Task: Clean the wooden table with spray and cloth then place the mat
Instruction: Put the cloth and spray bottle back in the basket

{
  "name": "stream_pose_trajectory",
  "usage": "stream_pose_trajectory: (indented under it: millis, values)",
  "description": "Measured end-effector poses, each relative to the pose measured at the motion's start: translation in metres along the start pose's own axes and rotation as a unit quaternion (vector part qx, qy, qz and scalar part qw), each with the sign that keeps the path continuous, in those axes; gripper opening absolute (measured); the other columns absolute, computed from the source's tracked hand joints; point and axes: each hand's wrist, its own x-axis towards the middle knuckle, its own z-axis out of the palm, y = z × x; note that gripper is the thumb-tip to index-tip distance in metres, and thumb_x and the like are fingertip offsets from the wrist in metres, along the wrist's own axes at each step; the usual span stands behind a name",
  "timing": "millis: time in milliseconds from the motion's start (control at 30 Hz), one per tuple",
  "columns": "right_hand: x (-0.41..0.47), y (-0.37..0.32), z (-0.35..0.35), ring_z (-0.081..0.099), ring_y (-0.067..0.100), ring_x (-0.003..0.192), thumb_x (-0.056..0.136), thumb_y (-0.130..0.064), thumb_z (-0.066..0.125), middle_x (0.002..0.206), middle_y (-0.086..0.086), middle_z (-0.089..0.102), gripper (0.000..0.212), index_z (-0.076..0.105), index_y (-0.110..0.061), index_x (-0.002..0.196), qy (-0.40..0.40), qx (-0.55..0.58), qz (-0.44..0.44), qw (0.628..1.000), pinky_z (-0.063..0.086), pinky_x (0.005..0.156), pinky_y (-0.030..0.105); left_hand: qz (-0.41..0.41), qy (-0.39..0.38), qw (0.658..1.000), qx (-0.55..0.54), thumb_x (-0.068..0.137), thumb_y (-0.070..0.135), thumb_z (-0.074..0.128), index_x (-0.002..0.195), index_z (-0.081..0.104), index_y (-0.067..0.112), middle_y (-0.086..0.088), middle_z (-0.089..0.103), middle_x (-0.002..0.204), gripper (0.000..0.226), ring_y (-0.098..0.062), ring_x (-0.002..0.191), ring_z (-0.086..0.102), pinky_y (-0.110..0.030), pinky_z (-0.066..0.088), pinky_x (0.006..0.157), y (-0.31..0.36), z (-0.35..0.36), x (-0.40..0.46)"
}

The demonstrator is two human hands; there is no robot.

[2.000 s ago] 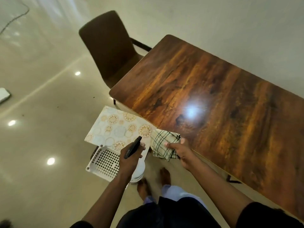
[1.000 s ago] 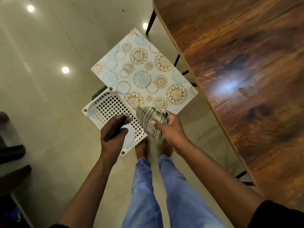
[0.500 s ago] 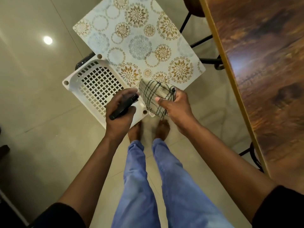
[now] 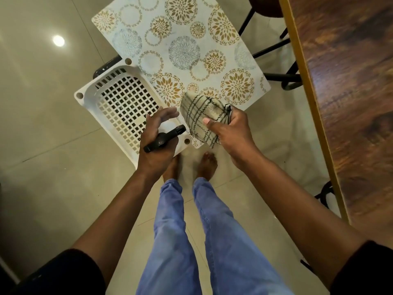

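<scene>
My left hand (image 4: 156, 143) grips a spray bottle (image 4: 164, 137) with a black nozzle and white body, held over the near corner of a white lattice basket (image 4: 119, 103); my fingers are partly spread. In my right hand (image 4: 231, 130) is a bunched cream cloth with dark checks (image 4: 201, 118), just right of the bottle. A pale mat with gold and grey floral circles (image 4: 187, 45) lies flat beyond both hands, partly over the basket. The wooden table (image 4: 348, 81) runs along the right edge.
A dark stool with black metal legs (image 4: 276, 47) stands under the table's edge. My bare feet (image 4: 191, 165) and blue trousers are on the glossy beige tile floor below the hands. A dark object sits at the lower left corner.
I have turned from the table to look down at the basket and mat. Both hands moved over the basket's near corner, and my left fingers have loosened around the bottle.
</scene>
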Motion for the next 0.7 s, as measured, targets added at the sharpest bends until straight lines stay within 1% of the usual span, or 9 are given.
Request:
stream_pose_trajectory:
  millis: [67, 133, 200, 267, 333, 433, 567, 633, 700]
  values:
    - [0.001, -0.002, 0.0, 0.071, 0.017, 0.11, 0.083, -0.018, 0.078, 0.118, 0.0, 0.075, 0.045, 0.066, -0.013, 0.126, 0.002, 0.004, 0.003, 1.0, 0.055, 0.102, 0.049, -0.004, -0.004, 1.0, 0.02, 0.084, 0.01, 0.059, 0.142, 0.058, 0.021, 0.027, 0.065, 0.135, 0.059, -0.024, 0.149, 0.052, -0.073, 0.03, 0.123, 0.001, -0.002, -0.002]
    - [0.002, -0.006, 0.001, 0.071, 0.017, 0.111, 0.084, -0.018, 0.078, 0.12, 0.0, 0.074, 0.045, 0.064, -0.014, 0.127, 0.006, 0.008, 0.006, 1.0, 0.055, 0.102, 0.048, -0.014, -0.005, 0.999, 0.048, 0.087, 0.018, 0.062, 0.144, 0.055, 0.025, 0.025, 0.063, 0.136, 0.058, -0.025, 0.15, 0.051, -0.072, 0.027, 0.125, 0.001, -0.005, -0.004]
    - [0.004, -0.009, 0.0, 0.072, 0.014, 0.108, 0.088, -0.011, 0.076, 0.116, 0.0, 0.075, 0.035, 0.066, -0.016, 0.121, 0.001, 0.014, 0.001, 1.0, 0.055, 0.102, 0.046, -0.02, 0.002, 0.997, 0.073, 0.092, 0.021, 0.071, 0.148, 0.054, 0.02, 0.014, 0.065, 0.141, 0.058, -0.021, 0.149, 0.051, -0.067, 0.022, 0.128, -0.004, -0.007, -0.007]
    - [0.006, -0.014, 0.0, 0.072, 0.012, 0.105, 0.09, -0.007, 0.075, 0.112, -0.003, 0.076, 0.028, 0.067, -0.022, 0.112, -0.002, 0.017, -0.005, 1.0, 0.056, 0.102, 0.043, 0.004, -0.008, 0.994, 0.108, 0.092, 0.025, 0.079, 0.156, 0.046, 0.02, 0.001, 0.062, 0.148, 0.072, -0.022, 0.153, 0.047, -0.066, 0.024, 0.128, -0.01, -0.014, -0.01]
    - [0.009, -0.018, 0.0, 0.073, 0.011, 0.103, 0.09, -0.007, 0.075, 0.109, -0.003, 0.077, 0.025, 0.067, -0.024, 0.106, -0.007, 0.021, -0.013, 1.0, 0.056, 0.101, 0.043, 0.004, -0.034, 0.993, 0.114, 0.089, 0.027, 0.081, 0.162, 0.035, 0.026, 0.0, 0.05, 0.161, 0.086, -0.027, 0.162, 0.033, -0.066, 0.026, 0.128, -0.014, -0.024, -0.014]
    - [0.012, -0.026, -0.002, 0.074, 0.013, 0.102, 0.09, -0.006, 0.075, 0.107, -0.002, 0.078, 0.024, 0.068, -0.022, 0.107, -0.009, 0.025, -0.024, 0.999, 0.057, 0.1, 0.045, -0.032, -0.04, 0.993, 0.102, 0.082, 0.025, 0.067, 0.166, 0.032, 0.018, -0.004, 0.033, 0.174, 0.091, -0.022, 0.168, 0.014, -0.053, 0.017, 0.135, -0.009, -0.044, -0.022]
    - [0.012, -0.047, -0.006, 0.074, 0.013, 0.103, 0.091, -0.006, 0.073, 0.108, -0.002, 0.077, 0.025, 0.068, -0.022, 0.108, -0.026, 0.019, -0.053, 0.998, 0.056, 0.101, 0.046, -0.051, 0.107, 0.989, 0.091, 0.084, -0.005, 0.06, 0.16, 0.043, 0.01, -0.007, 0.046, 0.165, 0.079, -0.008, 0.156, 0.037, -0.035, 0.029, 0.131, 0.008, -0.076, -0.021]
    - [0.01, -0.062, -0.006, 0.074, 0.015, 0.102, 0.091, -0.004, 0.073, 0.106, -0.001, 0.078, 0.024, 0.068, -0.025, 0.1, -0.04, 0.018, -0.079, 0.996, 0.057, 0.099, 0.047, -0.055, 0.155, 0.984, 0.067, 0.093, -0.002, 0.055, 0.149, 0.057, 0.006, -0.007, 0.06, 0.153, 0.056, -0.007, 0.145, 0.052, -0.034, 0.039, 0.124, 0.028, -0.09, -0.01]
    - [0.009, -0.078, -0.001, 0.074, 0.016, 0.101, 0.09, -0.003, 0.073, 0.105, 0.002, 0.078, 0.023, 0.069, -0.023, 0.101, -0.054, 0.005, -0.12, 0.991, 0.058, 0.096, 0.048, -0.067, 0.135, 0.988, 0.012, 0.103, 0.006, 0.052, 0.135, 0.069, 0.003, -0.01, 0.074, 0.134, 0.036, -0.012, 0.13, 0.066, -0.036, 0.05, 0.114, 0.06, -0.097, 0.006]
